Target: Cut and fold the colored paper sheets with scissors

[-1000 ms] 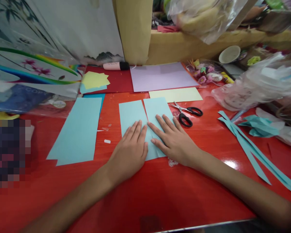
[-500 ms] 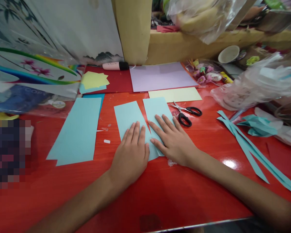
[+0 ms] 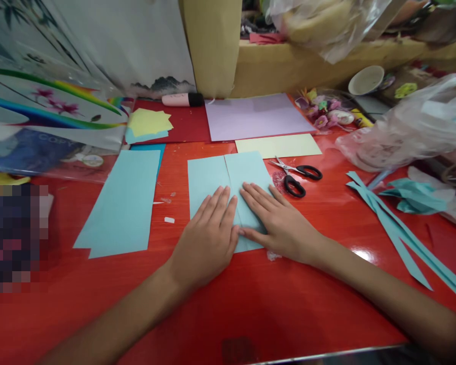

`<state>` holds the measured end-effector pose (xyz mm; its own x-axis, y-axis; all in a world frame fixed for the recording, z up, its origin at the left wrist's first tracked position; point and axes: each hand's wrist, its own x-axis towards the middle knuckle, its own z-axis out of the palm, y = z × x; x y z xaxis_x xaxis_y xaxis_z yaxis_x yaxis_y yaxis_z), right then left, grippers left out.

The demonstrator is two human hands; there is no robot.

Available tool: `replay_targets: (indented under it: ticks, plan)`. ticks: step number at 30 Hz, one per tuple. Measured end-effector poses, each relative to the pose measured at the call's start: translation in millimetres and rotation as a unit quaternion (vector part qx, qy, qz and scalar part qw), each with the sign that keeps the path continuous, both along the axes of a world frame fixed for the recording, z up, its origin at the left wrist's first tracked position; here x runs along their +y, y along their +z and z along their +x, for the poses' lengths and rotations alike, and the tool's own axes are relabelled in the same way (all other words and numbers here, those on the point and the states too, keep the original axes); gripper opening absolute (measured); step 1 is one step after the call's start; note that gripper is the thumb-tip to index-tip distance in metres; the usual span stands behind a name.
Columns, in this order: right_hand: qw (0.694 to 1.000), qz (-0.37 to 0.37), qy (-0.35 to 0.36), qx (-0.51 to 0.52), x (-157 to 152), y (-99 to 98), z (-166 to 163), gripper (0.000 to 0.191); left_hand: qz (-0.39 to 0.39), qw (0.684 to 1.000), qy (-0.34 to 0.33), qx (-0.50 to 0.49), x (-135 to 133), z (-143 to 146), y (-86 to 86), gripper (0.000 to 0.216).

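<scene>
Two light-blue paper pieces lie side by side on the red table, their inner edges meeting along a thin seam. My left hand [image 3: 207,238] rests flat on the left paper piece [image 3: 207,175], fingers stretched out and pointing away from me. On the right paper piece [image 3: 247,165] my right hand [image 3: 277,220] lies flat with its fingers extended. The two thumbs come close together near the seam, and my hands hide the papers' lower middle. Scissors [image 3: 294,175] with black handles lie with blades apart, just right of the papers.
Larger light-blue sheets [image 3: 123,203] lie at the left. Cut blue strips [image 3: 395,233] and a crumpled blue scrap [image 3: 416,195] are at the right. A lilac sheet [image 3: 256,116], a pale yellow strip [image 3: 279,146] and a pink marker [image 3: 182,100] lie at the back, below a wall ledge.
The wedge-shaped gap between the two blue pieces has closed. The left piece has turned and shifted right with my left hand until its edge meets the right piece.
</scene>
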<state>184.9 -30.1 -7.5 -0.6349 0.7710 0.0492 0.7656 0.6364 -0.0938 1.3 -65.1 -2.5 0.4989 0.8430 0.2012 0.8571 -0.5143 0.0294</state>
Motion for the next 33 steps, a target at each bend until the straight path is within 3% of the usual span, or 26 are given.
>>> replay_targets:
  ticks: [4,11,26,33]
  plan:
    - [1.000,0.014,-0.024,-0.013,4.9,-5.2,-3.0,0.072,-0.058,0.998,0.001,0.024,4.7,-5.4,0.0,0.055]
    - [0.998,0.032,-0.055,-0.026,6.8,-7.0,-6.4,0.056,-0.053,0.998,0.024,0.036,3.7,-1.7,-1.4,0.055]
    - [0.998,0.003,-0.051,0.031,6.5,-2.9,-3.7,0.059,-0.051,0.997,0.059,0.009,-3.4,3.1,0.0,0.055]
    - [0.998,-0.022,0.003,0.059,5.4,2.8,3.8,0.071,-0.039,0.999,0.010,0.008,1.8,-2.0,0.0,0.053]
